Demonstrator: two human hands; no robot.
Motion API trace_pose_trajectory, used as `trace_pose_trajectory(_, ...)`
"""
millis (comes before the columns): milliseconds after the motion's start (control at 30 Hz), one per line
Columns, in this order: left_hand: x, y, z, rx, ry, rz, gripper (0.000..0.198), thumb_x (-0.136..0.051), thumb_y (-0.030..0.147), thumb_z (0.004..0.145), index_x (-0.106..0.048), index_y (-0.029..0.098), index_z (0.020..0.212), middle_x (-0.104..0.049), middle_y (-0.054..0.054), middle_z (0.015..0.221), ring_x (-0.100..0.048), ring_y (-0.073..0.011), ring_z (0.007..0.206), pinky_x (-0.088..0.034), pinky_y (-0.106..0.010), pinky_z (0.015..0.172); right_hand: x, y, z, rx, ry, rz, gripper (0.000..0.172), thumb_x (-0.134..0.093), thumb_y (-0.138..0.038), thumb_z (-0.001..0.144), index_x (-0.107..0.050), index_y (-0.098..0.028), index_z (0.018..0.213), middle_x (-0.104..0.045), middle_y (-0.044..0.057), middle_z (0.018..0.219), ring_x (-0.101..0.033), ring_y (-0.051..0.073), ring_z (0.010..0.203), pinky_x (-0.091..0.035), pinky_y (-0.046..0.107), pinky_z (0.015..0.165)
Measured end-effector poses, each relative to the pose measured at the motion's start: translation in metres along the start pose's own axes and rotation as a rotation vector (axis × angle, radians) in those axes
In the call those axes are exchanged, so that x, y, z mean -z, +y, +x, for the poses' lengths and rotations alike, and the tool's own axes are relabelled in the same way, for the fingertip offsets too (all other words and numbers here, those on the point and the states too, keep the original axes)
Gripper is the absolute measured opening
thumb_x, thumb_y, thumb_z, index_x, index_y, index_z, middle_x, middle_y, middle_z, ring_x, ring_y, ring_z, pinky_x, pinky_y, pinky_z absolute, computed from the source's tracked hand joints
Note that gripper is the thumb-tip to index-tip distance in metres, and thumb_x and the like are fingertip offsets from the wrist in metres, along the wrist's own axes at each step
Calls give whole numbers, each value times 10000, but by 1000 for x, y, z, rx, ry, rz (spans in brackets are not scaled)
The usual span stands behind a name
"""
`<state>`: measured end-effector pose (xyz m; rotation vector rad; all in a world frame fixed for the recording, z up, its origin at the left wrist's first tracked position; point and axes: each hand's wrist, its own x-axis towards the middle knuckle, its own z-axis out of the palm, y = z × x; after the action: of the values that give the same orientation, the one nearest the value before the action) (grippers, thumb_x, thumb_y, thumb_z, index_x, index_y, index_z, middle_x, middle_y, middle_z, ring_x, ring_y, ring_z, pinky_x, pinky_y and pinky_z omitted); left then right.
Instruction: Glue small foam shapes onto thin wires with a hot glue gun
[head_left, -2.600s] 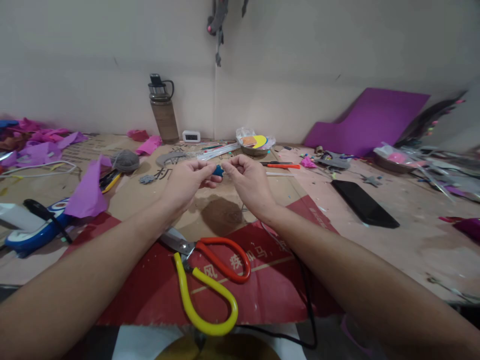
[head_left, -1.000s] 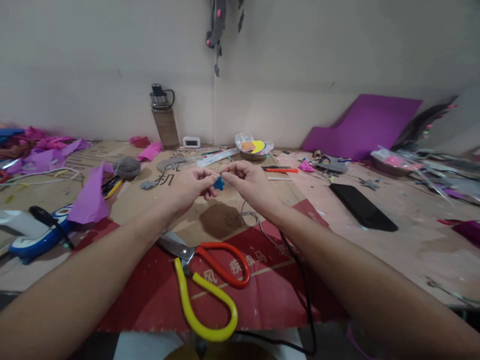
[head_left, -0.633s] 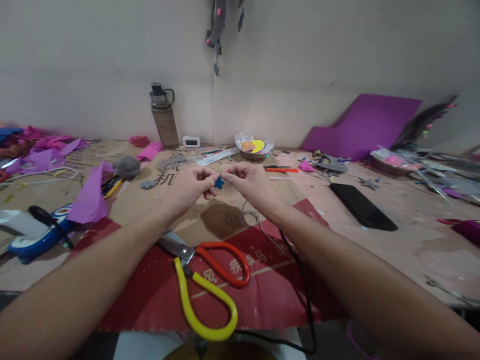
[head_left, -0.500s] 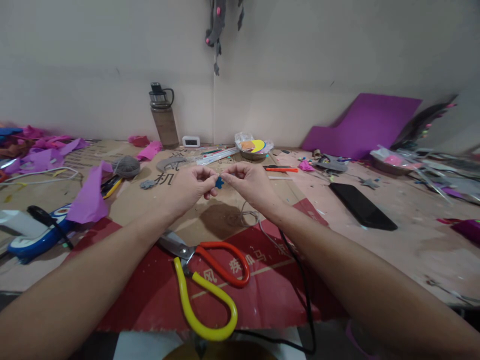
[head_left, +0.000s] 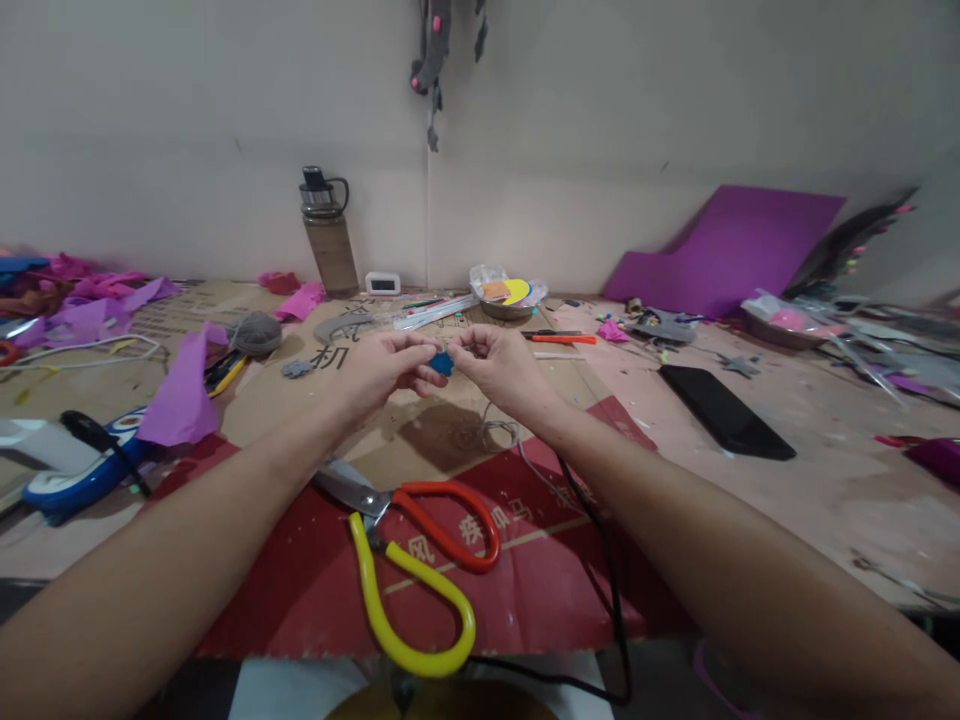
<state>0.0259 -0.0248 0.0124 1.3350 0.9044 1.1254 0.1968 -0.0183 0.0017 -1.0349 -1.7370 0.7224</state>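
A small blue cut-out piece [head_left: 442, 364] is pinched between my two hands above the cardboard; in the earlier frame its edge looks star-like. My left hand [head_left: 394, 362] has thumb and fingers closed on its left side. From the right, my right hand [head_left: 495, 365] grips its upper edge with the fingertips. Below, a loop of thin grey string [head_left: 501, 432] lies on the cardboard near my right wrist. Large scissors [head_left: 382, 500] with one red and one yellow handle rest on the red part of the cardboard [head_left: 300, 600], their blades partly behind my left forearm.
A grey yarn ball [head_left: 255, 334], purple felt [head_left: 180, 395] and a grey flower-like piece [head_left: 297, 369] lie left. A bottle [head_left: 328, 235] stands by the wall. Right are a black phone [head_left: 724, 412] and a grey star [head_left: 739, 364]. A black cable [head_left: 616, 590] crosses the front edge.
The blue piece has turned between my fingers and shows a wider, rounder face. My left fingers have shifted slightly around it. Both hands stay in nearly the same place.
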Motion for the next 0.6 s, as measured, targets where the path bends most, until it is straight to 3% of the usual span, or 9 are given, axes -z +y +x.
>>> trace_pose_trajectory(167, 3, -3, 0, -11, -15, 217, 172, -721, 278, 727, -691, 119, 782, -705, -63, 643, -586, -106, 483, -470, -232, 510, -3, 1, -1, -4, -46, -24, 182, -562, -342, 791, -571, -177, 716, -523, -36, 620, -405, 88, 546, -305, 241, 525)
trace_pose_trajectory(433, 9, 9, -2, -40, -11, 502, 201, -671, 291, 737, -761, 166, 866, -591, 14, 525, -460, -80, 462, -311, -205, 443, 0, -4, -3, 88, -10, -238, 145, -555, -272, 822, -610, -174, 731, -583, -6, 670, -474, 116, 611, -337, 252, 595)
trace_pose_trajectory(600, 7, 17, -7, -74, -18, 702, 196, -649, 299, 741, -771, 176, 834, -628, 4, 565, -494, -89, 478, -345, -211, 451, 0, -10, -7, 129, -33, -416, 112, -575, -224, 831, -643, -167, 762, -615, 21, 743, -499, 138, 684, -341, 266, 640)
